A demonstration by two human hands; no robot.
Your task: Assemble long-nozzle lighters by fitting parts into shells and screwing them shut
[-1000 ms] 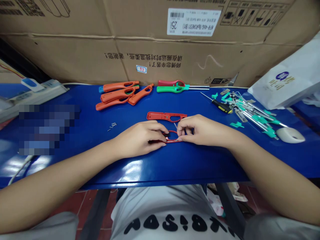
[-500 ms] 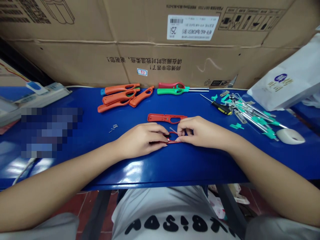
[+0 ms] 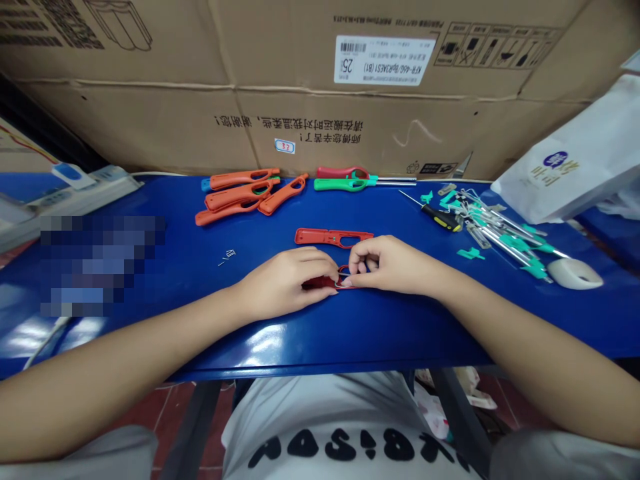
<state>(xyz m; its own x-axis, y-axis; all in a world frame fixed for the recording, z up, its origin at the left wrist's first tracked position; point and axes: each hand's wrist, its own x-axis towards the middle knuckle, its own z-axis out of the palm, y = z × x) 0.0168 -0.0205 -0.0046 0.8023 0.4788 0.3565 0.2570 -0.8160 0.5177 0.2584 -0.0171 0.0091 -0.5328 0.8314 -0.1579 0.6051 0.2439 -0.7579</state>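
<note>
My left hand (image 3: 295, 277) grips a red lighter casing half (image 3: 316, 283) low over the table, thumb below and fingers above. Its handle loop shows partly between my hands; the rest is covered by my fingers. At the loop end, my right hand (image 3: 393, 263) is closed in a pinch on a thin, pale wire-like piece (image 3: 343, 274), which runs toward my left fingertips. Exactly what this piece is I cannot make out. Just beyond my hands lies another red casing half (image 3: 320, 236), inner side up.
Orange lighter casings (image 3: 235, 197) lie at the back left, near small screws (image 3: 230, 253). Red and green lighters (image 3: 345, 183) sit by the cardboard box (image 3: 300, 100). At right are a screwdriver (image 3: 443, 217), metal lighter tubes (image 3: 505, 237), a white oval object (image 3: 575, 273) and a white bag (image 3: 575, 153).
My right hand has shifted slightly left, closer to my left hand. The thin piece, which stuck up at a slant, now lies lower across the casing loop. My left hand keeps its grip.
</note>
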